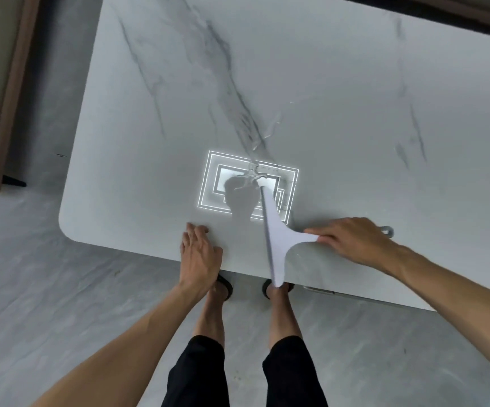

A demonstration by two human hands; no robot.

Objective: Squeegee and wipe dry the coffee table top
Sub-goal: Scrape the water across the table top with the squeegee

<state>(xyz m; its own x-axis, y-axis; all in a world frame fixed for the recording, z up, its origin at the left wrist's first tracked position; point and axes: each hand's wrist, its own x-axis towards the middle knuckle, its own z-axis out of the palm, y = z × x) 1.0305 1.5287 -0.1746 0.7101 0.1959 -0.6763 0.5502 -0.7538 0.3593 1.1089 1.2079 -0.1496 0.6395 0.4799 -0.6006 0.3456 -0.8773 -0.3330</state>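
Fingers [326, 234] of right hand [355, 242] grip white plastic T-shaped squeegee [279, 236], left hand [201, 257] open on grey-veined white marble worktop [355, 98]; keep it pressed flush.

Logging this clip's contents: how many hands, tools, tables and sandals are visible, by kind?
Hands: 2, left hand and right hand
Squeegee: 1
Table: 1
Sandals: 2
Total: 6

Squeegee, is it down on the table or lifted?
Down: the squeegee blade rests on the tabletop, water gathered at its tip, right hand gripping it.
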